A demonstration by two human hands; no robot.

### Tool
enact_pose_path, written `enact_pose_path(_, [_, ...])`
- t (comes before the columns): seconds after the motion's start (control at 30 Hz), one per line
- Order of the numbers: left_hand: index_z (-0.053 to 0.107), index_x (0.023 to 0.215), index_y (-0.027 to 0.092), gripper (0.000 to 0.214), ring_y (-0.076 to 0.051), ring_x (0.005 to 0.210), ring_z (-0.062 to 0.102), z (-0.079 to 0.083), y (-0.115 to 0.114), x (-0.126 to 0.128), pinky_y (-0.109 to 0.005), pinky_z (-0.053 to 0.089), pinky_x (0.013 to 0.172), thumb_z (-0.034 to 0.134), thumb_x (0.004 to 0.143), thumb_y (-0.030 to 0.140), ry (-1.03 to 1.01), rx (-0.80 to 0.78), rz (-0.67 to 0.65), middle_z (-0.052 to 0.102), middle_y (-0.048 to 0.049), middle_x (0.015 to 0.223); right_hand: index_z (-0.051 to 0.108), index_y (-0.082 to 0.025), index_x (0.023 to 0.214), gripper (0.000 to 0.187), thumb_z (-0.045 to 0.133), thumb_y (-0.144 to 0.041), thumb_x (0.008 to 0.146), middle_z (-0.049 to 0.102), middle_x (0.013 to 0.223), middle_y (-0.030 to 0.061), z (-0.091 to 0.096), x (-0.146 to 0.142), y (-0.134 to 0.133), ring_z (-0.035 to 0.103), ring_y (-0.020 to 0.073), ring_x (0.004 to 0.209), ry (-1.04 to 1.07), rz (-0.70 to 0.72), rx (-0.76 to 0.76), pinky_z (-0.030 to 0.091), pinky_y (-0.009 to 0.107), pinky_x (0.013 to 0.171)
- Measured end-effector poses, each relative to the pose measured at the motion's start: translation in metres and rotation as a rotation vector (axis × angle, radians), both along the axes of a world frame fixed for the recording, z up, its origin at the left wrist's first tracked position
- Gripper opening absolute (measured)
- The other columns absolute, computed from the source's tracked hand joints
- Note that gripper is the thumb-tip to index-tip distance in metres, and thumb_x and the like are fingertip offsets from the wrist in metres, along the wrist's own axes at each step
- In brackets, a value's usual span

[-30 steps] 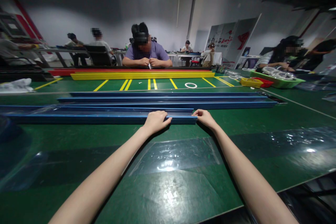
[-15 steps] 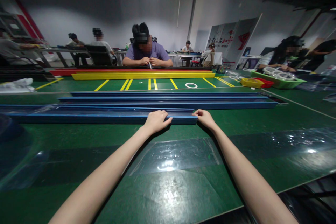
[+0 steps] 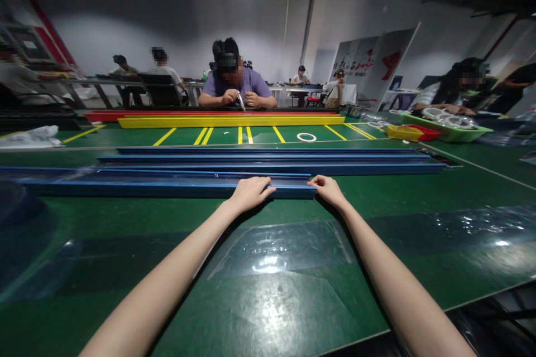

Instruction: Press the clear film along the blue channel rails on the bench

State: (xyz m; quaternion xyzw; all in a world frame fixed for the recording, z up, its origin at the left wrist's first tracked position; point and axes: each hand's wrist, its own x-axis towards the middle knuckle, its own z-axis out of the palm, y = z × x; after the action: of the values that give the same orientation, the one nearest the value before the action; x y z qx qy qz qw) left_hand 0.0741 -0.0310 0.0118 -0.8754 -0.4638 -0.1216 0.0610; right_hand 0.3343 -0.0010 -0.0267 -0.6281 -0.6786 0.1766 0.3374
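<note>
A long blue channel rail (image 3: 138,185) lies across the green table (image 3: 293,312) in front of me, running off to the left. My left hand (image 3: 250,192) rests on its near edge a little short of the right end, fingers curled over the rim. At the rail's right end my right hand (image 3: 328,189) pinches the end, fingers closed on it. Both forearms stretch forward over the table.
More blue rails (image 3: 272,160) lie just behind. Yellow and red rails (image 3: 230,120) sit farther back before a seated person in purple (image 3: 237,82). A clear plastic sheet (image 3: 276,248) lies near me. Green, yellow and red trays (image 3: 431,130) stand at right, a white ring (image 3: 306,136) mid-table.
My hands and the blue rail have stayed put. The view has shifted very slightly; the person opposite has raised a small item in their hands.
</note>
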Motion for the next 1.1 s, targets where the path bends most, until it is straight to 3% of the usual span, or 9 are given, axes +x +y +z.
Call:
enact_pose_path(0.27, [0.055, 0.085, 0.02, 0.035, -0.018, 0.086, 0.058, 0.003, 0.0016, 0.0006, -0.024, 0.041, 0.064, 0.033, 0.086, 0.047, -0.039, -0.073, 0.035, 0.063, -0.0027, 0.091, 0.057, -0.019, 0.063, 0.023, 0.051, -0.041, 0.066, 0.063, 0.065, 0.002, 0.0017, -0.0013, -0.0019, 0.055, 0.0141, 0.062, 0.003, 0.0, -0.002, 0.036, 0.023, 0.058])
enact_pose_path(0.6, [0.062, 0.077, 0.016, 0.045, -0.017, 0.085, 0.054, 0.0004, -0.0003, 0.0012, -0.024, 0.04, 0.069, 0.032, 0.086, 0.048, 0.028, 0.061, 0.031, 0.06, -0.0066, 0.087, 0.056, -0.019, 0.062, 0.023, 0.051, -0.04, 0.067, 0.063, 0.064, 0.002, 0.0022, -0.0013, -0.0025, 0.056, 0.0145, 0.063, -0.011, 0.006, 0.003, 0.037, 0.023, 0.058])
enact_pose_path(1.1, [0.063, 0.08, 0.014, 0.062, -0.023, 0.083, 0.057, 0.0025, -0.0025, -0.0007, -0.028, 0.041, 0.063, 0.027, 0.078, 0.064, 0.001, 0.008, 0.203, 0.062, -0.0098, 0.085, 0.057, -0.019, 0.062, 0.023, 0.051, -0.04, 0.067, 0.063, 0.065, 0.0023, 0.0034, -0.0018, -0.0037, 0.056, 0.0148, 0.063, -0.019, 0.004, 0.002, 0.037, 0.023, 0.057])
